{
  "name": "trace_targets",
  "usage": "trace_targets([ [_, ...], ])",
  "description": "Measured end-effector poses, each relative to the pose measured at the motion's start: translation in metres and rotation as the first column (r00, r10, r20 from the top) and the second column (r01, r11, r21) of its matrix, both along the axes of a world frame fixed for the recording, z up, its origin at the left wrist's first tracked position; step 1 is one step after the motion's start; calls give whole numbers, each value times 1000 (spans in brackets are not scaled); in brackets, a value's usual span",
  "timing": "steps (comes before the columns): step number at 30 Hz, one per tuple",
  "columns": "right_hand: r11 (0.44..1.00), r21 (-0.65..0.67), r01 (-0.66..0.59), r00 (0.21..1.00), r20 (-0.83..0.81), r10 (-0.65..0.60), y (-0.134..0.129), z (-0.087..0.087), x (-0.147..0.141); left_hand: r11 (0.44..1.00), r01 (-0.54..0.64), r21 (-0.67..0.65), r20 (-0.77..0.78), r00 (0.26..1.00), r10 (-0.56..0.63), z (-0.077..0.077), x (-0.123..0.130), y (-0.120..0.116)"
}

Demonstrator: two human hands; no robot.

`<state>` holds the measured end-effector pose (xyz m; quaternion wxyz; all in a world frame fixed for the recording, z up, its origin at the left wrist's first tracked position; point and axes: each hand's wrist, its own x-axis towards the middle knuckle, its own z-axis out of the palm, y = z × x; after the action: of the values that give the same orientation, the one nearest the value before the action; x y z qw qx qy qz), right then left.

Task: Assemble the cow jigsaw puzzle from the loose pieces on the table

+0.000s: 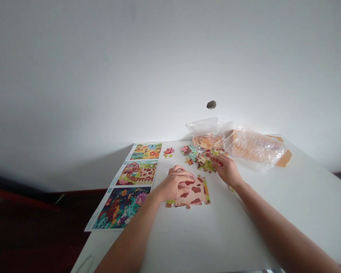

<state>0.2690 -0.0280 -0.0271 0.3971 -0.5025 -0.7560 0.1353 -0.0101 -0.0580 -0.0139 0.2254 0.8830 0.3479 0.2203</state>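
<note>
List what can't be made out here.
Head view:
- Joined puzzle, upper left: covered by the left hand.
- Whether the right hand grips a piece: hidden behind the hand itself.
- Print along the picture sheet: too small.
- Contents of the larger plastic bag: blurred by crinkled film.

My joined puzzle pieces [197, 195] are pale pink with big reddish-brown spots, and green and yellow at the sides. My loose pieces [192, 154] mix mint, pink, red, green and orange. My white sheet [136, 186] has a yellow picture [146, 151], a green and red one, and a dark blue one with purple. My table [204, 235] is white.
</note>
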Motion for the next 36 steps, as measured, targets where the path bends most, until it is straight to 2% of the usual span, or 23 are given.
trace_targets([
  [3, 998, -69, -1, 986, -169, -11, -6, 1, -5, 1000, -7, -21, -11, 1000, 7, 2, 0, -2],
  [6, 966, -219, -137, 903, -429, 31, -13, 1, -12, 996, -61, -70, 14, 998, 62, 5, 2, -6],
  [9, 883, -316, -346, 774, -628, 79, -19, 1, -23, 993, -100, -63, 76, 992, 105, 5, 3, -6],
  [12, 795, -368, -483, 730, -670, 134, -27, 0, -33, 993, -112, 27, 136, 985, 108, 2, 2, -2],
  [14, 756, -391, -525, 739, -651, 177, -32, 0, -38, 986, -140, 91, 166, 978, 124, -2, 1, 0],
  [17, 750, -405, -522, 797, -546, 260, -36, 1, -41, 974, -170, 149, 187, 972, 141, -7, 0, 3],
  [20, 786, -398, -473, 866, -375, 331, -38, 4, -40, 975, -149, 163, 197, 974, 115, -9, 1, 4],
  [23, 837, -354, -417, 905, -251, 345, -37, 6, -38, 980, -124, 155, 198, 976, 93, -11, 2, 5],
  [26, 862, -328, -387, 921, -177, 346, -36, 6, -37, 984, -113, 136, 198, 976, 85, -11, 3, 5],
  [32, 859, -322, -398, 912, -37, 408, -37, 9, -34, 988, -114, 106, 165, 982, 96, -9, 3, 4],
  [36, 869, -317, -379, 915, 15, 404, -35, 8, -34, 990, -91, 109, 115, 990, 79, -3, 1, 2],
])
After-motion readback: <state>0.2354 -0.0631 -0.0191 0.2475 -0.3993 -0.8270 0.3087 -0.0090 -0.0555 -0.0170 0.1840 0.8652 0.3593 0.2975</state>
